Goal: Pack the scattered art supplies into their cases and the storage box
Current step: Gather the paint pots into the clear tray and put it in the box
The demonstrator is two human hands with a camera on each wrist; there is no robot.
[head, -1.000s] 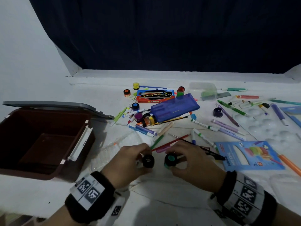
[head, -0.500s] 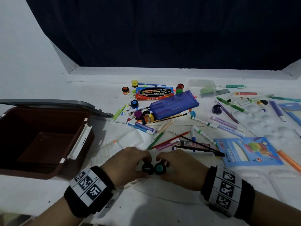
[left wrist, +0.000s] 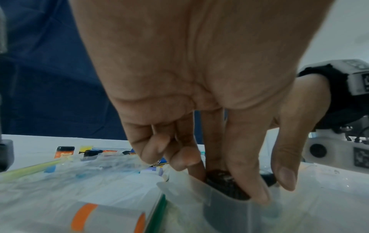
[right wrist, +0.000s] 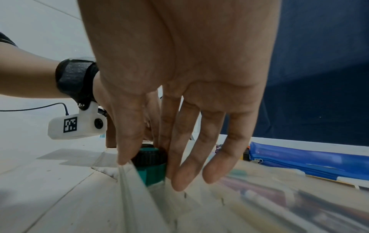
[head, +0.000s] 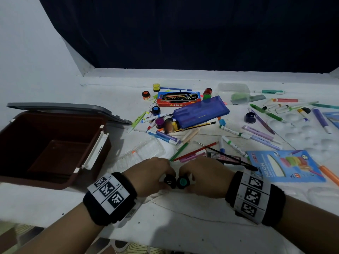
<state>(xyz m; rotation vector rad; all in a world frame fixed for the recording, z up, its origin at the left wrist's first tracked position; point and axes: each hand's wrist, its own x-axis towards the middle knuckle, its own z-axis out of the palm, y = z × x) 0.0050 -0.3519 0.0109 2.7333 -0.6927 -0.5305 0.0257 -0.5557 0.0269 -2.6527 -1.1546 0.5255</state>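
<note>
My left hand (head: 157,174) pinches a black-capped paint pot (head: 169,181) from above. My right hand (head: 200,177) grips a teal pot with a black cap (head: 182,182). The two pots stand side by side between my hands, near the table's front edge. In the left wrist view the black pot (left wrist: 225,184) sits inside a clear plastic case (left wrist: 225,209). In the right wrist view the teal pot (right wrist: 153,170) sits behind the case's clear wall (right wrist: 135,181). The brown storage box (head: 55,156) stands open at the left with its grey lid (head: 60,108) tipped back.
Markers, pencils and paint pots lie scattered across the middle and right. Among them are a blue pencil case (head: 200,111), a red brush box (head: 178,99), a blue neon pastel pack (head: 282,165), a clear tub (head: 233,92) and clear palettes (head: 302,132) at the right.
Both hands have drawn closer together and toward the table's near edge. The two pots, apart a second ago, now stand side by side.
</note>
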